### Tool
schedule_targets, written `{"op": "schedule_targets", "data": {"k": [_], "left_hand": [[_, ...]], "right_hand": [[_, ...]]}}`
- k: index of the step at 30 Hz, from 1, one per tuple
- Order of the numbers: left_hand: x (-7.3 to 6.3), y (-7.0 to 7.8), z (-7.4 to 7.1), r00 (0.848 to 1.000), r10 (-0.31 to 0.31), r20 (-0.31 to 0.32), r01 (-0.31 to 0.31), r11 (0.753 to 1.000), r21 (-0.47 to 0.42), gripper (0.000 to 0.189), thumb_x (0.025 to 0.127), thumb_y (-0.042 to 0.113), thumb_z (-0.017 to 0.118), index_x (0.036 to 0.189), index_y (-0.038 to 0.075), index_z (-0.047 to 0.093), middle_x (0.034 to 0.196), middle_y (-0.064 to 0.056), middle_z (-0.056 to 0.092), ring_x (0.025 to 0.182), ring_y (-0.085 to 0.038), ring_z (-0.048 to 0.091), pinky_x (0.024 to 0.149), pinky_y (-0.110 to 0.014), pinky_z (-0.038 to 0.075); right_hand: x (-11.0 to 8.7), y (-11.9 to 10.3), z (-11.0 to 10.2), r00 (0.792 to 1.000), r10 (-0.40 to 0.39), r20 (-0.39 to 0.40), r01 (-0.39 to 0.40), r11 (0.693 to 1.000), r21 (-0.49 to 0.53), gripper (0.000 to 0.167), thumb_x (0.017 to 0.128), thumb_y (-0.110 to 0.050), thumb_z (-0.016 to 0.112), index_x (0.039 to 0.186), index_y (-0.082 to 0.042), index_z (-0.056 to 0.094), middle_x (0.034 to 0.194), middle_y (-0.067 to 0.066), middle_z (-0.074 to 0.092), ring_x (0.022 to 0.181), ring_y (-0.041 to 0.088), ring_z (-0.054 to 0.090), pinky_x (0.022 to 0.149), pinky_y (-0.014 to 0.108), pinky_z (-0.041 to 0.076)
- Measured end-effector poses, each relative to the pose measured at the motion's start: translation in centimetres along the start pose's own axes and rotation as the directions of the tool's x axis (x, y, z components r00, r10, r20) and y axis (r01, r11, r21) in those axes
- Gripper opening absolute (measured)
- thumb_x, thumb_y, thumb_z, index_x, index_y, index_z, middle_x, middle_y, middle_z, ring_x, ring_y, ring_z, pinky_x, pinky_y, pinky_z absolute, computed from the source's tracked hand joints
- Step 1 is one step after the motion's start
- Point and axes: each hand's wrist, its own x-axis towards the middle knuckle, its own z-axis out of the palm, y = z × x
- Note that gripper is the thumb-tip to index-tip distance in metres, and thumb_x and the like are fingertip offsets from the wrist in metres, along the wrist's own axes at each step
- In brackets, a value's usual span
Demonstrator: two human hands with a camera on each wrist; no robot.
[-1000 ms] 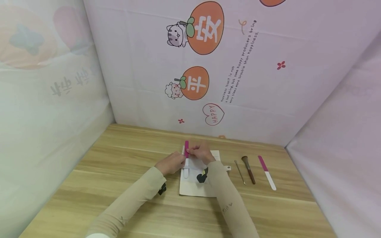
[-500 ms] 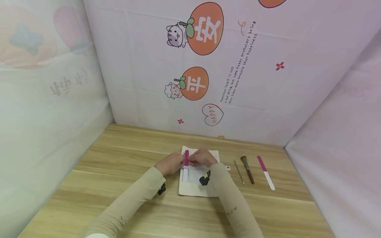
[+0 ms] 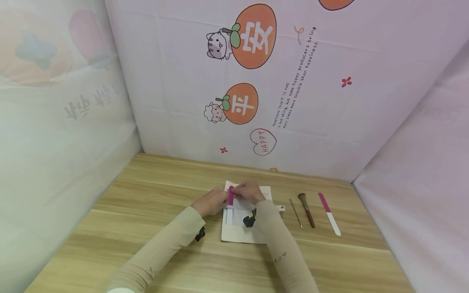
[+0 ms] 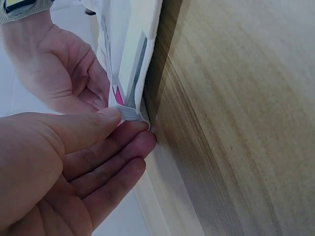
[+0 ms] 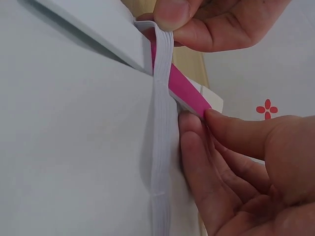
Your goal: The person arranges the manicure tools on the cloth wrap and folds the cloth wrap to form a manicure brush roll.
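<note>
A nail file (image 3: 231, 197), pink on one half and white on the other, lies lengthwise along the left side of an opened white case (image 3: 239, 235). It passes beneath a white ribbed elastic band (image 5: 161, 108) on the case. With thumb and fingers, my left hand (image 3: 210, 202) pinches the band at the case's left edge, lifting it in the right wrist view. My right hand (image 3: 250, 191) pinches the far pink end of the file between thumb and fingertips. In the left wrist view only a sliver of pink shows behind the band (image 4: 127, 113).
Right of the case lie a thin metal stick tool (image 3: 296, 213), a brush (image 3: 306, 210) with a brown handle, and a second pink-and-white nail file (image 3: 329, 214). A white tab (image 3: 281, 208) sticks out from the case's right side. Printed cloth walls (image 3: 176, 101) enclose the wooden table (image 3: 157, 191).
The nail file has slid toward the person under the band, mostly in the first half second. My right hand shifted its grip toward the file's far end. My left hand stays at the case's left edge.
</note>
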Motion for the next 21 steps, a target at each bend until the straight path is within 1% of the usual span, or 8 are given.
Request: {"op": "schedule_targets", "data": {"k": [4, 6, 11, 14, 17, 19, 21], "left_hand": [[-0.1, 0.1, 0.0, 1.0, 0.005, -0.012, -0.005, 1.0, 0.001, 0.027, 0.104, 0.005, 0.061, 0.077, 0.004, 0.062, 0.063, 0.004, 0.044, 0.06, -0.011, 0.044, 0.057, -0.023, 0.039], [-0.1, 0.1, 0.0, 1.0, 0.012, -0.02, -0.012, 1.0, 0.004, 0.029, 0.104, 0.004, 0.061, 0.076, 0.005, 0.061, 0.063, 0.004, 0.043, 0.06, -0.011, 0.043, 0.056, -0.023, 0.038], [0.1, 0.0, 0.0, 0.999, 0.04, -0.031, -0.039, 0.999, 0.009, 0.037, 0.106, 0.003, 0.058, 0.07, 0.01, 0.051, 0.062, 0.005, 0.039, 0.058, -0.009, 0.039, 0.054, -0.022, 0.034], [0.2, 0.0, 0.2, 0.999, 0.041, -0.03, -0.04, 0.999, 0.014, 0.036, 0.106, 0.003, 0.058, 0.071, 0.011, 0.052, 0.063, 0.005, 0.041, 0.057, -0.009, 0.04, 0.055, -0.022, 0.035], [0.3, 0.0, 0.4, 0.999, 0.038, -0.026, -0.037, 0.999, 0.032, 0.028, 0.105, 0.004, 0.059, 0.077, 0.007, 0.06, 0.066, 0.002, 0.049, 0.06, -0.01, 0.044, 0.057, -0.023, 0.04], [0.4, -0.1, 0.7, 0.998, 0.05, -0.028, -0.048, 0.998, 0.046, 0.018, 0.105, 0.003, 0.059, 0.089, 0.003, 0.068, 0.072, -0.001, 0.057, 0.064, -0.011, 0.049, 0.061, -0.024, 0.046], [0.5, -0.2, 1.0, 0.997, 0.076, -0.034, -0.073, 0.995, 0.066, 0.013, 0.105, 0.004, 0.059, 0.098, 0.001, 0.07, 0.078, -0.003, 0.064, 0.067, -0.011, 0.053, 0.066, -0.026, 0.05]], "right_hand": [[-0.4, 0.0, -0.1, 0.999, -0.012, 0.038, 0.011, 1.0, 0.004, 0.012, 0.096, -0.01, 0.077, 0.101, -0.001, 0.081, 0.091, 0.011, 0.082, 0.07, 0.01, 0.072, 0.066, 0.022, 0.059], [-0.5, 0.0, -0.1, 0.998, -0.02, 0.062, 0.021, 1.0, -0.009, 0.013, 0.096, -0.01, 0.076, 0.103, 0.0, 0.081, 0.089, 0.011, 0.081, 0.069, 0.009, 0.071, 0.067, 0.022, 0.059], [-0.9, 0.2, -0.2, 0.996, -0.008, 0.087, 0.011, 0.999, -0.036, 0.013, 0.096, -0.012, 0.076, 0.103, -0.002, 0.082, 0.087, 0.008, 0.081, 0.07, 0.009, 0.07, 0.068, 0.021, 0.057], [-0.9, 0.4, -0.1, 0.996, 0.014, 0.087, -0.012, 1.0, -0.026, 0.012, 0.096, -0.011, 0.077, 0.102, -0.002, 0.082, 0.087, 0.009, 0.081, 0.069, 0.01, 0.071, 0.067, 0.022, 0.059], [-1.0, 0.3, -0.2, 0.996, 0.009, 0.09, -0.006, 1.0, -0.023, 0.014, 0.096, -0.012, 0.078, 0.103, -0.001, 0.081, 0.09, 0.011, 0.081, 0.071, 0.011, 0.074, 0.069, 0.024, 0.061], [-1.1, 0.2, -0.4, 0.996, -0.005, 0.091, 0.011, 0.998, -0.058, 0.017, 0.096, -0.017, 0.078, 0.104, -0.002, 0.081, 0.091, 0.01, 0.082, 0.074, 0.012, 0.075, 0.072, 0.026, 0.062], [-1.4, 0.1, -0.9, 0.996, -0.022, 0.084, 0.031, 0.994, -0.107, 0.021, 0.095, -0.022, 0.079, 0.105, -0.003, 0.082, 0.092, 0.009, 0.082, 0.079, 0.013, 0.075, 0.076, 0.028, 0.061]]}}
